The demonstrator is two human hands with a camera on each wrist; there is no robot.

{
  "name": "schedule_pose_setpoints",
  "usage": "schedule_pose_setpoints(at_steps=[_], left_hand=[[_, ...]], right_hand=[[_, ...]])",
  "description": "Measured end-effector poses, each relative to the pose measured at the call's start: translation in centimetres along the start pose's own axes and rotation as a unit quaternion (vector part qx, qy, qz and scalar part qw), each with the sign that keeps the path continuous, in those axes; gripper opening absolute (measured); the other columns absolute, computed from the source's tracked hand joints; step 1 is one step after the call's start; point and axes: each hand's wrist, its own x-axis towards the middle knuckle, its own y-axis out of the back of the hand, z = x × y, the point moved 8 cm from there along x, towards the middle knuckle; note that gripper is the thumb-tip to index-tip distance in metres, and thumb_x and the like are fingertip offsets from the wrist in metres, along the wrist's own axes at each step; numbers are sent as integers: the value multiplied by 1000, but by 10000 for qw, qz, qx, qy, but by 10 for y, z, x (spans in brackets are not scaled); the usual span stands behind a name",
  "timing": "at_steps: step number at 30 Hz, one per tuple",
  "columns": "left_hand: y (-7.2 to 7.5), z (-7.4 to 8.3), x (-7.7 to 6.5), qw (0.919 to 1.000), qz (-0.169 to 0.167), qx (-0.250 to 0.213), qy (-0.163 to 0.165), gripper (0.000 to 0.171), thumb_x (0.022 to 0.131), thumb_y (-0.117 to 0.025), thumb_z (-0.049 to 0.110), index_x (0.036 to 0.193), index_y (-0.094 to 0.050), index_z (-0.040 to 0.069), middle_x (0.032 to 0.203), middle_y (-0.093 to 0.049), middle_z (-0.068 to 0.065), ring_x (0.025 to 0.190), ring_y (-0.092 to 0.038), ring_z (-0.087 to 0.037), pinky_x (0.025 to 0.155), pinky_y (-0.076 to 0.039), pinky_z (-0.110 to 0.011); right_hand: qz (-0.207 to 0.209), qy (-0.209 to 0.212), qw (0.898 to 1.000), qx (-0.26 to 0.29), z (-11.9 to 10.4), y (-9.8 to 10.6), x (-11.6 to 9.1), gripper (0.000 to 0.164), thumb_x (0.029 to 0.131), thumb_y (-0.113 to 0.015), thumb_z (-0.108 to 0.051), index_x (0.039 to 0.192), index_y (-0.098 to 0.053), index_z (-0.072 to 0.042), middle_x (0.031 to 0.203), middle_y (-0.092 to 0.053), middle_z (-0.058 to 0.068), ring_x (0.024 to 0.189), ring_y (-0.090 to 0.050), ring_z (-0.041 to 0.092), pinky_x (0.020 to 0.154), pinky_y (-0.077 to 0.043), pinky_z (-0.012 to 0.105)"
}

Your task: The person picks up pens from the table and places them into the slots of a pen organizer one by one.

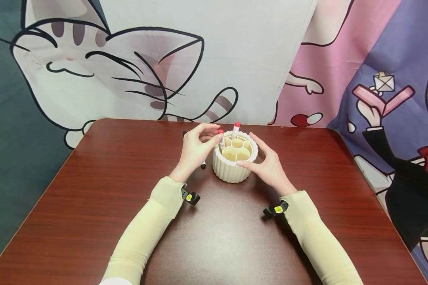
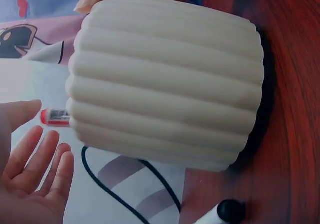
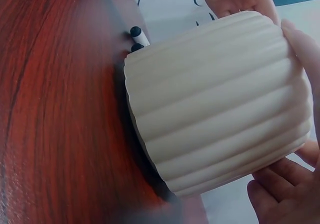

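A cream, ribbed round pen holder [image 1: 232, 170] with several compartments stands upright on the table. Two red-capped markers rise from it: one marker [image 1: 235, 130] at the back, another marker [image 1: 221, 141] at the left rim. My left hand [image 1: 197, 147] is beside that left marker, its thumb tip by the red cap. In the left wrist view the left hand [image 2: 35, 169] has its fingers spread loosely, apart from the marker's red end [image 2: 47, 116]. From the right side my right hand [image 1: 270, 164] holds the pen holder, thumb at the front rim and fingers round the far side.
On the brown table [image 1: 221, 237], a black-ended white marker [image 1: 203, 164] lies left of the pen holder, partly hidden by my left hand. The right wrist view shows two black ends [image 3: 135, 32] there. A cartoon-printed cloth [image 1: 253, 59] hangs behind the table's far edge.
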Motion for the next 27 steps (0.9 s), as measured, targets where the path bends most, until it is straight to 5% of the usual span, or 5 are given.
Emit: schedule_pose_setpoints(at_steps=[8,18,27], left_hand=[[27,-9,-2,9994,264,186,156,30,92,-79,25,116,-74,8,100,-74,-1,92,-69,-13,86,-57,-29],[79,-39,-9,9912,605,854,806,36,93,-77,31,120,-73,7,105,-74,-4,97,-69,-16,90,-55,-30],[90,-61,-18,9831,440,1187,1322,40,92,-78,32,123,-71,7,106,-74,-7,98,-70,-20,86,-55,-31]], right_hand=[[-9,8,9997,-232,1,2,1,91,77,-92,-35,154,-44,-34,152,-47,-10,137,-44,13,114,-37,47],[20,60,9980,-621,-4,11,-10,95,74,-93,-41,155,-44,-32,152,-47,-12,140,-42,12,115,-35,49],[282,175,9959,-845,-12,20,-29,88,73,-94,-40,149,-53,-25,146,-54,-9,137,-45,12,114,-34,51]])
